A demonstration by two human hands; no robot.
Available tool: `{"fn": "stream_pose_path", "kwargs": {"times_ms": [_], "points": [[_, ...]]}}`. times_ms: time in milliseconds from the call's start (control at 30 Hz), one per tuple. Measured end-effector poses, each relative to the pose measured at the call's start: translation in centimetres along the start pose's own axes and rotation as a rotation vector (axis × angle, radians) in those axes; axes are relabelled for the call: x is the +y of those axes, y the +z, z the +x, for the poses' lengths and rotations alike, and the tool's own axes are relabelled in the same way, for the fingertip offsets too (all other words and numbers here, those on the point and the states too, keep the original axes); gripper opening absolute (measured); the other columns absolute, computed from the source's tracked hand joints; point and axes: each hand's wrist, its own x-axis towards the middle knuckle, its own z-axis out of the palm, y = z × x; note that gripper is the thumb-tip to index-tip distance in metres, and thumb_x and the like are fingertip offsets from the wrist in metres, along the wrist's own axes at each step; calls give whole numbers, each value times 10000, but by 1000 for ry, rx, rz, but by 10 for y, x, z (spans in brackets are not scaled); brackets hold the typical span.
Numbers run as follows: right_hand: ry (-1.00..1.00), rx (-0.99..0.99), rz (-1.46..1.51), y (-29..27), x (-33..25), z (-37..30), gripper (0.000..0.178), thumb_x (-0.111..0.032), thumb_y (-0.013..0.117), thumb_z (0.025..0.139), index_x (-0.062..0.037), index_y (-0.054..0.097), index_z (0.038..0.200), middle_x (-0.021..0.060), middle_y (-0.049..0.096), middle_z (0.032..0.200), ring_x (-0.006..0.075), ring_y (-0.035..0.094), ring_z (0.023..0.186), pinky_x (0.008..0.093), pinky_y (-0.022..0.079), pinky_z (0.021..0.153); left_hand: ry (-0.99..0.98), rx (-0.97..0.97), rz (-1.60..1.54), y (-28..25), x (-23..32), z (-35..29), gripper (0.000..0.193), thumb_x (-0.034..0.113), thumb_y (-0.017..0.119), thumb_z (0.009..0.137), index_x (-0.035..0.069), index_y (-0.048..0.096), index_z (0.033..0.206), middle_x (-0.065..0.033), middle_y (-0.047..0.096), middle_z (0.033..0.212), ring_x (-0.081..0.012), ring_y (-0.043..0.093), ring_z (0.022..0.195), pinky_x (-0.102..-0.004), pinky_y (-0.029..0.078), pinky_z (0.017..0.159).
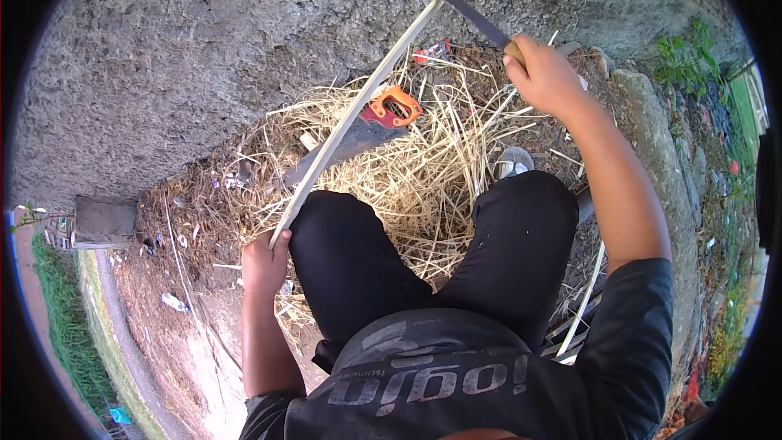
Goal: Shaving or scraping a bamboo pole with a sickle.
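Note:
My left hand is closed round the lower end of a long pale strip of split bamboo, beside my left knee. The strip slants up and to the right, past the top of the view. In my right hand is the wooden handle of a machete, its dark, slightly curved blade pointing up and left. Near the top, the blade crosses the strip; whether its edge bites into it I cannot tell. Behind the strip lies a handsaw with an orange and red handle, partly hidden by it.
Pale shavings cover the ground between my knees and the rough grey wall. A stone ledge runs along the right. A dark block stands at the left, with litter nearby. More strips lie beside my right thigh.

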Motion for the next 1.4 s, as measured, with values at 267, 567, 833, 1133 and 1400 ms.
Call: {"fn": "stream_pose_path", "kwargs": {"times_ms": [267, 567, 833, 1133, 1400], "points": [[30, 60, -25, -9, -11, -21, 354, -354, 616, 924, -9, 616, 1002, 195, 680, 890, 394, 657, 883, 507, 504, 785, 17, 23, 11, 1, 2, -3, 508, 464, 590, 963, -17, 660, 815, -171, 585, 597, -366, 591, 578, -454, 458, 592], [47, 155, -223, -15, -17, -21, 290, -361, 636, 909, -72, 644, 922, 133, 678, 751, 332, 675, 708, 466, 524, 678, 13, 12, 22, 1, 3, -2, 523, 474, 570, 969, -8, 633, 775, -174, 583, 605, -372, 586, 590, -461, 455, 602], [-289, -205, 79, 8, -79, -35, 255, -317, 672, 855, -79, 640, 944, 122, 667, 734, 328, 675, 705, 453, 533, 663, -30, -6, -5, 1, 1, -2, 544, 498, 570, 964, -7, 628, 769, -158, 575, 596, -354, 584, 581, -448, 449, 594], [253, -148, 179, 12, 1, 17, 268, -295, 648, 873, -89, 659, 1045, 154, 704, 874, 319, 692, 773, 434, 546, 723, 0, -13, 10, 4, -1, 0, 580, 537, 541, 962, -4, 615, 768, -166, 577, 603, -379, 582, 601, -468, 452, 614], [-335, -315, 33, 17, -76, -31, 154, -230, 664, 791, -118, 642, 893, 121, 668, 743, 321, 665, 693, 460, 512, 642, -8, -37, -18, -2, -2, 1, 554, 513, 560, 964, -17, 653, 833, -162, 585, 602, -354, 595, 589, -449, 459, 607]]}}
